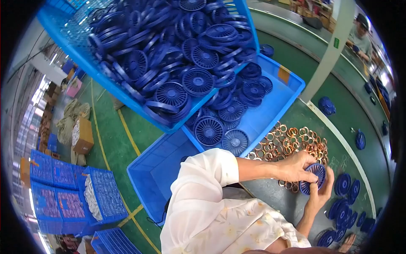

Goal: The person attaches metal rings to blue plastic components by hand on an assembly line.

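Note:
Both my hands hold one round dark blue fan grille (316, 174) over the grey worktop. My left hand (295, 166) reaches in from the left and grips its near-left side, with thumb and fingertips at the centre and rim. My right hand (322, 195) wraps the right and lower edge, its thumb pressed on the face. Just beyond and partly under my left hand lies a spread of copper-coloured metal rings (292, 139). To the right of my right hand sit several dark blue fan parts (341, 207), some stacked.
A big blue crate (139, 111) heaped with blue fan grilles (198, 81) rests over a lower blue bin (275, 106) holding more. Another blue bin (146, 169) stands left. Beyond a white strip, a green conveyor (338, 131) carries blue parts. A co-worker (359, 40) sits across it.

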`<state>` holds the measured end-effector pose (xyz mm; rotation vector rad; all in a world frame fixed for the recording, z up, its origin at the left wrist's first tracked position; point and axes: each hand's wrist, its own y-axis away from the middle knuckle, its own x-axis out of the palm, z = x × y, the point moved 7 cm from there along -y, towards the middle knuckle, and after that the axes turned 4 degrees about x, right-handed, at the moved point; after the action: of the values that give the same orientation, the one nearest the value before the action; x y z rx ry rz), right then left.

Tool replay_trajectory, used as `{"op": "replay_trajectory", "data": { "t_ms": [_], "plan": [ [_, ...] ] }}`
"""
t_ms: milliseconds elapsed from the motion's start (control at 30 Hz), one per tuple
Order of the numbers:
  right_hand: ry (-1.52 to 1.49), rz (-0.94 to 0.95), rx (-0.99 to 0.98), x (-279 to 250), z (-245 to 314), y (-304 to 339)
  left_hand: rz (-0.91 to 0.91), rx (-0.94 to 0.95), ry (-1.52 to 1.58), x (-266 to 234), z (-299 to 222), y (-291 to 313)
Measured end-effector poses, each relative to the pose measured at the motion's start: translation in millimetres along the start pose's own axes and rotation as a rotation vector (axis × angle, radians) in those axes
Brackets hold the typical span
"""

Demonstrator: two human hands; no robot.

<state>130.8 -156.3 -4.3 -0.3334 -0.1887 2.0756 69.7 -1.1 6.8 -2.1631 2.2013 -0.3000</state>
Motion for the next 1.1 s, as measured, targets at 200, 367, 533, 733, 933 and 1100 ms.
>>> {"op": "replay_trajectory", "data": {
  "t_ms": [200, 367, 533, 733, 933, 1100],
  "plan": [
    [-0.177, 0.015, 0.379, 39, -45, 23, -0.085, -0.070, -0.046, -16, 7, 21],
    [-0.434, 0.100, 0.370, 33, 14, 28, 0.017, -0.148, 0.025, 8, -12, 25],
    [0.314, -0.210, 0.109, -28, 30, 22, -0.042, 0.051, -0.565, -23, -39, 20],
    [1.149, -0.740, 0.042, -182, -5, 31, -0.375, 0.234, -1.017, -90, -69, 7],
    [0.927, -0.395, -0.111, -93, 13, 11, -0.463, 0.101, -1.220, -135, -56, 23],
    [0.641, 0.026, 0.122, -24, -15, 23, -0.603, -0.018, -1.240, -166, -82, 36]
  ]
}}
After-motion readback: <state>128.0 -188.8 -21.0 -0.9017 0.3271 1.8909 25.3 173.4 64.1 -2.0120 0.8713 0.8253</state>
